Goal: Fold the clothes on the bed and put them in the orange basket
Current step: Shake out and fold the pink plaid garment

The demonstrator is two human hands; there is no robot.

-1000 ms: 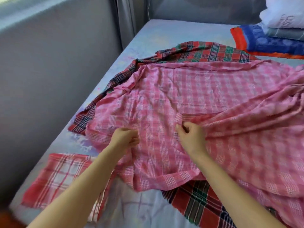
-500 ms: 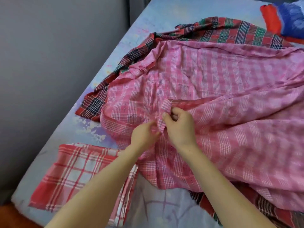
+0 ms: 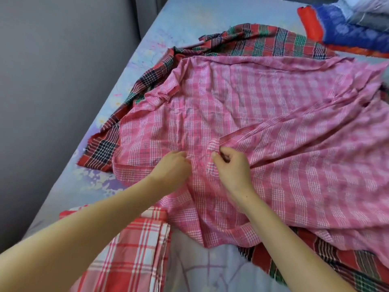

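1. The pink checked cloth lies spread and rumpled across the middle of the bed. It sits on top of a dark red-green plaid cloth, which shows past it toward the bed's far end and at the near edge.
2. Your right hand pinches a raised hem fold of the pink cloth between thumb and fingers, roughly mid-bed.
3. Your left hand is just beside it, toward the bed's wall-side edge, with fingers curled down into the same cloth. The fingertips are hidden, so I can't tell whether it grips or only presses.
4. Handling, judged from the drape: this is a thin woven cloth, light and limp with no stiffness. It creases wherever it bunches and won't hold a shape unless laid flat. It's unlikely to slip out of a pinch and isn't fragile.
5. Take it by the hem and the corners, not mid-panel. Two pinches on one edge, well apart with the hem taut between them, give a straight fold line. A mid-panel grab just makes a tent.
6. Risk: the plaid underneath is equally soft, so a deep pinch can pick up both layers. The pink cloth may also drag the plaid across the bed when lifted, so pinch shallow.
7. A folded red-white check cloth sits at the bed's near wall-side corner. Stacked blue and orange textiles sit at the far end.
8. The orange basket isn't in view.
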